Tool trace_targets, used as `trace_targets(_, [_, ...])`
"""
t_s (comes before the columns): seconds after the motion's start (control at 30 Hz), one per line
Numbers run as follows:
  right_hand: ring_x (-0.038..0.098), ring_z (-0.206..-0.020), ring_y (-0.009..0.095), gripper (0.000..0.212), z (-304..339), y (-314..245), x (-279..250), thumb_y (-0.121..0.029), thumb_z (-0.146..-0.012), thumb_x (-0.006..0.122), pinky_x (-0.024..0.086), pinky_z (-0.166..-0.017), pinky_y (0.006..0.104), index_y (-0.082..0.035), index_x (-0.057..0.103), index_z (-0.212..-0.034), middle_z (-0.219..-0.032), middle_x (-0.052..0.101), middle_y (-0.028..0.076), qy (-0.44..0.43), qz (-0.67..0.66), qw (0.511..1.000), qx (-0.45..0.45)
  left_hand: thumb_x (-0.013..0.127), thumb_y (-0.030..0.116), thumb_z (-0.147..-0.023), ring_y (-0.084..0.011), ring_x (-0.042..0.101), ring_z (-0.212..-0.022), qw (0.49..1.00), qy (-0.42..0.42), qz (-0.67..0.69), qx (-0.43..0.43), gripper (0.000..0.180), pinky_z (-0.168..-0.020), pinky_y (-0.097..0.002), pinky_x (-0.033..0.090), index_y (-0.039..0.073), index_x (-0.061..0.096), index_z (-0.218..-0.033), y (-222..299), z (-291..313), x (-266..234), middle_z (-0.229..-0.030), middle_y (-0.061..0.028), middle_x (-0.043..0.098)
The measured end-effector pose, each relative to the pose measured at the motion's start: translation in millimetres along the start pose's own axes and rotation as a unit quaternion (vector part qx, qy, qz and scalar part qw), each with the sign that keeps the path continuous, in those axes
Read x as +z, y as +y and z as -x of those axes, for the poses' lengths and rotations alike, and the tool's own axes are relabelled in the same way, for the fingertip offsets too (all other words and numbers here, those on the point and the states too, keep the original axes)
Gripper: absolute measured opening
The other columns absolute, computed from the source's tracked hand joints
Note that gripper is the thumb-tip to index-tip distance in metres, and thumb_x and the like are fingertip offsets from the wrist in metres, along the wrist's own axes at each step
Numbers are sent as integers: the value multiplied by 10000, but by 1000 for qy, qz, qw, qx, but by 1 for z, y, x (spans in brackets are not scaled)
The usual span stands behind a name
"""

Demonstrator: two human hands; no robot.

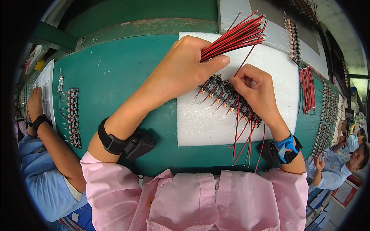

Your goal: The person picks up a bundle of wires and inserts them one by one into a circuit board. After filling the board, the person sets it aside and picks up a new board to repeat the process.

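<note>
**Left hand (pixel 185 67) full of red and black wires (pixel 241 37)**

I see a person in a pink shirt (pixel 179 198) at a green worktop (pixel 119 73). The left hand is closed around a fat bunch of thin red and black wires. The wires stick out past the thumb and point up and to the right, and their ends look pale.

The right hand (pixel 257 90) is just below the bunch. Its thumb and finger are pinched tight on one thin wire (pixel 246 58), which runs up from the fingertips to the bunch.

Right under both hands is a slanted row of small dark parts (pixel 224 94). It lies on a white sheet (pixel 192 133) on the worktop. Many red and black wires (pixel 249 144) hang from the row toward the person, mostly at its right end. The hands hide some of the row.

The left arm wears a black strap (pixel 112 140), and the right wrist wears a blue band (pixel 286 148).

More wires lie in another bunch (pixel 307 90) just beside the white sheet, on the right. Far over on the left, another row of small parts (pixel 72 117) lies on the green, with one small loose piece (pixel 60 83) near its top. A co-worker in blue (pixel 46 181) sits on the left, and more people in blue (pixel 334 169) are over on the right.
</note>
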State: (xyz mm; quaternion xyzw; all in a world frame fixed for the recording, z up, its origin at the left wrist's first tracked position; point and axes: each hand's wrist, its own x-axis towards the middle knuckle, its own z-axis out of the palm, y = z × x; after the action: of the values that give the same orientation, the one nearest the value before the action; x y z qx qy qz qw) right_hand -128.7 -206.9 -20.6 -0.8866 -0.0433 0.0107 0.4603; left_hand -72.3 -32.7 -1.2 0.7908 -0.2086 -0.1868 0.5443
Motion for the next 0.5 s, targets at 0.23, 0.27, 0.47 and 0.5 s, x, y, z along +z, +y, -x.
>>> trace_targets(0.23, [351,-523,39,123,0,0,0,-42,-699,576,289,-468,190,9,493,-624,-574,427,-19,1,1,1000,-11,578,162,-755,-35,331,-528,1000,5,8,-3,197,-451,-210,262,-28,553,-709,0,1,1,-565,48,402])
trace_targets(0.27, [355,-525,40,120,0,0,0,-41,-699,575,291,-470,190,10,495,-626,-576,431,-17,2,1,1000,-14,578,162,-755,-34,332,-529,1000,7,12,-3,197,-452,-209,263,-28,554,-710,0,1,1,-567,49,404])
trace_targets(0.47, [366,-526,43,105,0,0,-2,-32,-699,571,302,-471,192,13,502,-636,-588,450,-9,-4,-4,1000,-19,570,171,-747,-53,335,-497,1000,14,9,15,223,-436,-233,272,-37,535,-678,-2,0,2,-527,19,396])
trace_targets(0.5, [366,-526,43,105,0,0,-2,-32,-699,571,302,-471,192,13,502,-636,-588,450,-9,-4,-4,1000,-19,562,180,-740,-72,334,-462,999,24,10,32,251,-417,-258,277,-46,513,-641,-3,-1,3,-484,-10,381])
